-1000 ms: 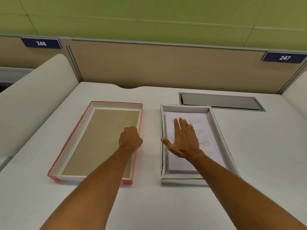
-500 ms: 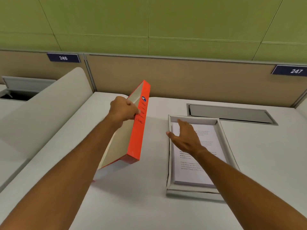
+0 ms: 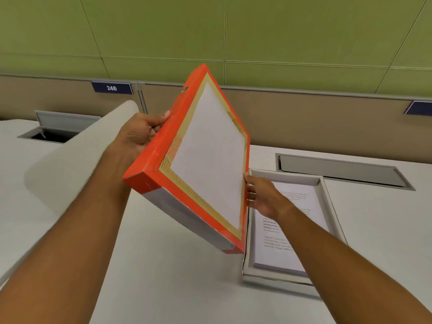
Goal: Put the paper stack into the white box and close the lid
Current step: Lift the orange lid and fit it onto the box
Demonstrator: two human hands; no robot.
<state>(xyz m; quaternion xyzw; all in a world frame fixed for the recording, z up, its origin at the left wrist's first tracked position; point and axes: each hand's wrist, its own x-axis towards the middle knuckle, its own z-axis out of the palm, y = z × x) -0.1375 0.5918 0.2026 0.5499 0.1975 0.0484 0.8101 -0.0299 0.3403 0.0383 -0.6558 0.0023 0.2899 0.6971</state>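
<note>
A pale counter (image 3: 187,288) runs below a green wall. The orange lid (image 3: 205,160) hangs tilted above it, the left hand (image 3: 138,134) clamped on its far long edge, the right hand (image 3: 264,197) closing on the near one. The white box (image 3: 332,220) beside holds the paper stack (image 3: 287,251). Level the lid, square its corners over the box, then lower evenly.

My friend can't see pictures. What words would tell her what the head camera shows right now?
A person holds an orange lid tilted in the air, left hand gripping its far long edge, right hand at its near edge. Beside and partly below it, an open white box sits on a white desk with a printed paper stack inside.
</note>
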